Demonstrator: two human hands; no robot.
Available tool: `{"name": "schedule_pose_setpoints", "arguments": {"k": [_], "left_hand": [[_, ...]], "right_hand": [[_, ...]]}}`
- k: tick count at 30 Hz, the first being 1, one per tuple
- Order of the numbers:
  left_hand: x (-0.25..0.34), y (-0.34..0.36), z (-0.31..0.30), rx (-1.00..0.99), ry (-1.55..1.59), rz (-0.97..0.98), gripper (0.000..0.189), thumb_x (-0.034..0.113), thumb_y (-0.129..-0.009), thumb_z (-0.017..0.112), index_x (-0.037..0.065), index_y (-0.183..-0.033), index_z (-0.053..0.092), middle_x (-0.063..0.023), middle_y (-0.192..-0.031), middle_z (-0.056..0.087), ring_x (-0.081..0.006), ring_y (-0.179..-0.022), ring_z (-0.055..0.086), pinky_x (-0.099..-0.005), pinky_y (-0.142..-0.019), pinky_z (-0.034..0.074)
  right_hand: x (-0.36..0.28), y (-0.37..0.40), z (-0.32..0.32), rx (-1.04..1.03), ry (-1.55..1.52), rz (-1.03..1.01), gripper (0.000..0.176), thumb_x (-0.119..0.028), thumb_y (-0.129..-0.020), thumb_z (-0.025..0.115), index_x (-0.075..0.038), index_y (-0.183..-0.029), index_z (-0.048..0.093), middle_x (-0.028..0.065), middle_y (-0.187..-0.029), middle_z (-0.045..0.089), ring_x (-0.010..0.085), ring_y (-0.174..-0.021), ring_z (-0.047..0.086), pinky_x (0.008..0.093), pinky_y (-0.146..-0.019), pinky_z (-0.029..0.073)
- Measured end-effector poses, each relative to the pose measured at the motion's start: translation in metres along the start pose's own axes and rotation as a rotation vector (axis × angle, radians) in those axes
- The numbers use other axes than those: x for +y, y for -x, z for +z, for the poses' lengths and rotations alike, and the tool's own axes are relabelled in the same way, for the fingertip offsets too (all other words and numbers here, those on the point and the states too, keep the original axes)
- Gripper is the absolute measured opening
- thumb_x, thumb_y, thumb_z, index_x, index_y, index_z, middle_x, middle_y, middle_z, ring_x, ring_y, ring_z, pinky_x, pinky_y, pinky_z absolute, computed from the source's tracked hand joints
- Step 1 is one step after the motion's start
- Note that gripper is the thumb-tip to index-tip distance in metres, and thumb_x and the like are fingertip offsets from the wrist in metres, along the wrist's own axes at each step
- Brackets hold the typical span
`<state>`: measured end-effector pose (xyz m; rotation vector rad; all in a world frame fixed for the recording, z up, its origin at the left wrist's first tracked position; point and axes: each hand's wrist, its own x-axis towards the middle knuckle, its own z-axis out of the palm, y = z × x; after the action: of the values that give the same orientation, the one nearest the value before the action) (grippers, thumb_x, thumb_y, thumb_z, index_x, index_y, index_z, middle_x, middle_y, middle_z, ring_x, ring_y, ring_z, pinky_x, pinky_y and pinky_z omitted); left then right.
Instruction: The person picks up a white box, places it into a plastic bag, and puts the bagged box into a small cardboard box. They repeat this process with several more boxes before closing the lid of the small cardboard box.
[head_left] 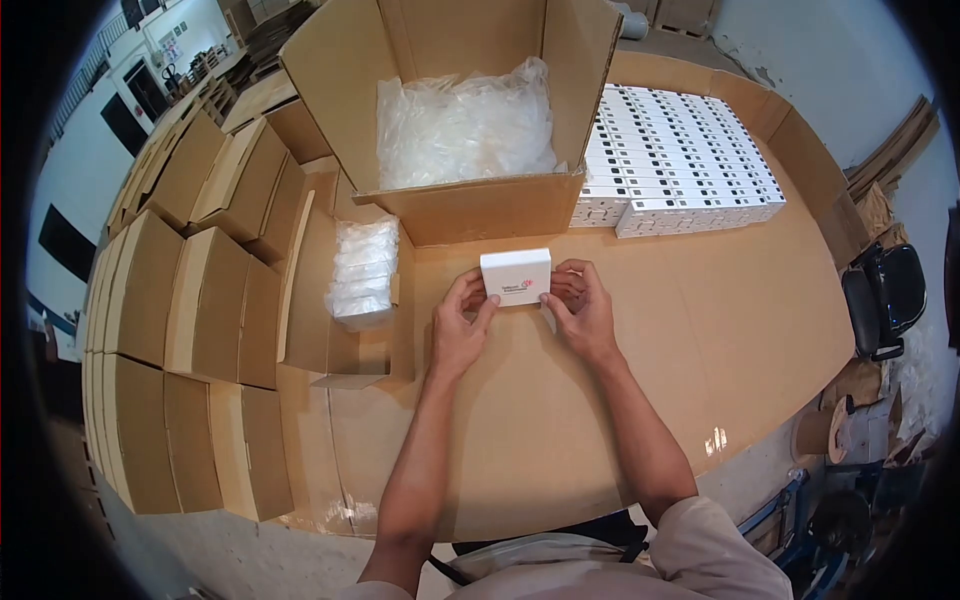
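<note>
A small white box (515, 275) with a red mark and dark print on its face is held upright over the cardboard-covered table. My left hand (462, 325) grips its left side, the thumb at the lower corner. On the right side my right hand (585, 315) closes around the edge, thumb at the bottom corner. To the left of my hands, an open narrow carton (355, 353) holds a row of several white items in clear plastic (363, 265). Beyond the white box stands a large open cardboard box (480, 215) with a heap of clear plastic bags (465, 125) inside.
Stacked rows of white boxes (690, 160) fill the table's back right. Many brown cartons (215, 300) are piled along the left. A cardboard wall (815, 180) edges the back right of the table (700, 350). A black chair (885, 300) stands beyond the right edge.
</note>
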<state>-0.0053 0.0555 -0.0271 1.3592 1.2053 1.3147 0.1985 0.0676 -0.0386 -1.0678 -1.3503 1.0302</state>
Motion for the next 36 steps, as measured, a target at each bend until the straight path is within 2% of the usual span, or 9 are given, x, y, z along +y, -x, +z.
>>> {"name": "schedule_pose_setpoints", "arguments": {"k": [2, 5, 8, 11, 23, 26, 29, 32, 36], "left_hand": [[-0.012, -0.002, 0.001, 0.053, -0.034, 0.0, 0.043, 0.002, -0.095, 0.069, -0.006, -0.135, 0.057, -0.0167, -0.12, 0.071, -0.0216, -0.105, 0.07, -0.0341, -0.093, 0.055], [-0.009, -0.002, 0.0, 0.011, -0.057, -0.032, 0.043, -0.002, -0.096, 0.066, -0.007, -0.138, 0.054, -0.0154, -0.127, 0.066, -0.0207, -0.117, 0.064, -0.0326, -0.1, 0.053], [-0.009, -0.002, 0.002, 0.013, -0.064, -0.034, 0.043, -0.002, -0.097, 0.065, -0.007, -0.138, 0.054, -0.0156, -0.128, 0.066, -0.0216, -0.119, 0.064, -0.0331, -0.1, 0.053], [-0.007, -0.001, 0.001, 0.005, -0.098, -0.036, 0.043, -0.001, -0.097, 0.065, -0.006, -0.138, 0.054, -0.0154, -0.127, 0.066, -0.0213, -0.118, 0.064, -0.0335, -0.102, 0.053], [0.005, 0.001, 0.001, -0.016, -0.161, -0.037, 0.036, -0.002, -0.097, 0.064, -0.005, -0.132, 0.056, -0.0152, -0.123, 0.067, -0.022, -0.117, 0.065, -0.0347, -0.105, 0.051], [0.011, 0.002, 0.002, -0.012, -0.2, -0.036, 0.039, 0.0, -0.095, 0.067, -0.004, -0.132, 0.056, -0.0158, -0.124, 0.067, -0.0245, -0.118, 0.065, -0.0366, -0.106, 0.05], [0.026, 0.008, 0.013, 0.162, -0.16, 0.164, 0.043, 0.001, -0.092, 0.069, -0.003, -0.133, 0.057, -0.0157, -0.126, 0.066, -0.0265, -0.121, 0.063, -0.0387, -0.106, 0.05], [0.034, 0.012, 0.01, 0.288, -0.237, 0.329, 0.043, 0.002, -0.088, 0.071, -0.002, -0.13, 0.058, -0.0156, -0.124, 0.065, -0.028, -0.119, 0.063, -0.0403, -0.102, 0.051], [0.072, -0.012, 0.008, 0.32, -0.371, 0.47, 0.032, -0.001, -0.087, 0.068, -0.001, -0.119, 0.063, -0.0151, -0.114, 0.067, -0.0279, -0.107, 0.066, -0.0384, -0.093, 0.053]], "right_hand": [[-0.02, -0.001, -0.002, -0.021, 0.215, 0.002, 0.049, 0.001, -0.089, 0.074, -0.008, -0.13, 0.049, 0.017, -0.113, 0.074, 0.0272, -0.106, 0.072, 0.0388, -0.087, 0.056], [-0.015, -0.002, -0.002, 0.001, 0.242, -0.003, 0.051, 0.002, -0.089, 0.074, -0.008, -0.131, 0.048, 0.019, -0.115, 0.074, 0.0292, -0.108, 0.073, 0.0394, -0.088, 0.055], [-0.006, -0.003, -0.003, 0.0, 0.249, -0.036, 0.054, 0.002, -0.088, 0.074, -0.009, -0.133, 0.047, 0.019, -0.117, 0.074, 0.0314, -0.108, 0.072, 0.0407, -0.09, 0.055], [-0.008, -0.003, -0.003, -0.022, 0.244, 0.031, 0.054, 0.002, -0.088, 0.074, -0.008, -0.133, 0.046, 0.0191, -0.118, 0.073, 0.0336, -0.111, 0.071, 0.0421, -0.093, 0.054], [-0.015, -0.003, -0.003, -0.04, 0.29, 0.024, 0.054, 0.003, -0.087, 0.074, -0.007, -0.132, 0.046, 0.0187, -0.116, 0.074, 0.0352, -0.113, 0.07, 0.0437, -0.095, 0.054], [-0.019, -0.003, -0.006, -0.071, 0.314, 0.078, 0.058, 0.003, -0.085, 0.073, -0.006, -0.134, 0.045, 0.0197, -0.125, 0.07, 0.0351, -0.121, 0.066, 0.044, -0.1, 0.052], [-0.019, -0.001, -0.007, -0.083, 0.326, -0.126, 0.063, 0.006, -0.081, 0.067, -0.003, -0.139, 0.042, 0.0206, -0.138, 0.062, 0.0348, -0.131, 0.059, 0.0427, -0.108, 0.047], [-0.007, -0.003, -0.013, -0.068, 0.189, -0.143, 0.068, 0.008, -0.078, 0.059, -0.001, -0.143, 0.039, 0.0204, -0.147, 0.054, 0.0338, -0.139, 0.053, 0.0408, -0.114, 0.042], [0.001, -0.004, -0.012, -0.002, 0.106, -0.05, 0.065, 0.01, -0.08, 0.054, 0.001, -0.143, 0.039, 0.0208, -0.144, 0.055, 0.0327, -0.138, 0.054, 0.0399, -0.114, 0.042]]}}
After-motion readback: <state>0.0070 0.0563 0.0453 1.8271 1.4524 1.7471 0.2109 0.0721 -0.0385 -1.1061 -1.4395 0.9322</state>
